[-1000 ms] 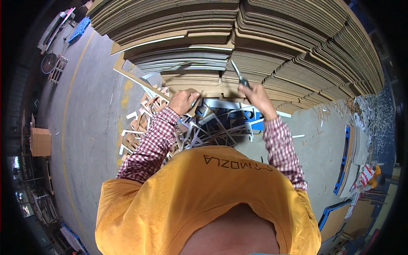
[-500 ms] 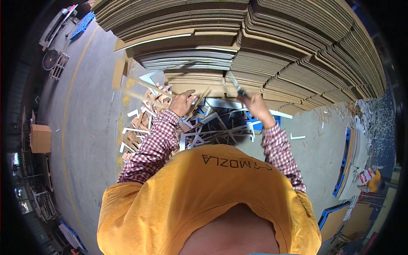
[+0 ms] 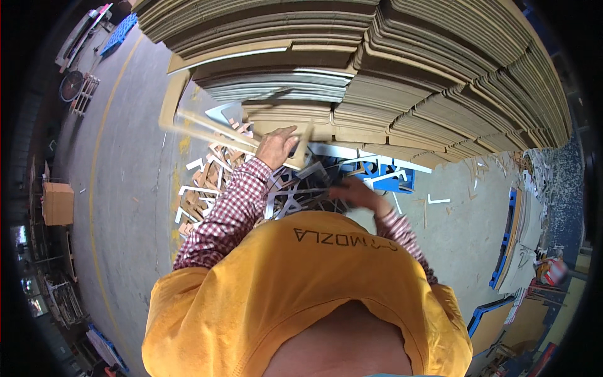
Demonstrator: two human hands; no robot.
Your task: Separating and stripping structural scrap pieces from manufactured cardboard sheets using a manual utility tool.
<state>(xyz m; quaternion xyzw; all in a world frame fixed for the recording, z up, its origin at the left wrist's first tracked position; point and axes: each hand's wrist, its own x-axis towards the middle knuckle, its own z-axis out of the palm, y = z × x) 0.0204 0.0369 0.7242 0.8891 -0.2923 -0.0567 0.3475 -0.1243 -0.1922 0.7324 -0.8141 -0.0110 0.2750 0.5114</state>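
Note:
My left hand (image 3: 275, 148) is closed on a brown cardboard strip (image 3: 213, 131), whose far left end is blurred. A short bent piece of the cardboard stands up just right of the fingers. Lower and to the right, my right hand (image 3: 355, 193) hangs over the scraps, smeared by motion, so its fingers and anything in them cannot be made out. Just beyond both hands rises a tall stack of cut cardboard sheets (image 3: 433, 119), with a band of white-edged sheets (image 3: 276, 88) at its left. White and brown L-shaped offcuts (image 3: 207, 188) lie heaped below the hands.
A blue pallet (image 3: 396, 179) shows under the scraps at the stack's near side. A cardboard box (image 3: 58, 203) stands far left on the grey floor (image 3: 132, 163). At right, blue pallets (image 3: 505, 242) carry flat sheets. A person (image 3: 554, 271) is at the far right.
My right hand has swung down and left from the stack's face; the bladed tool with a dark handle it held is no longer discernible. My left hand has shifted slightly right with the strip.

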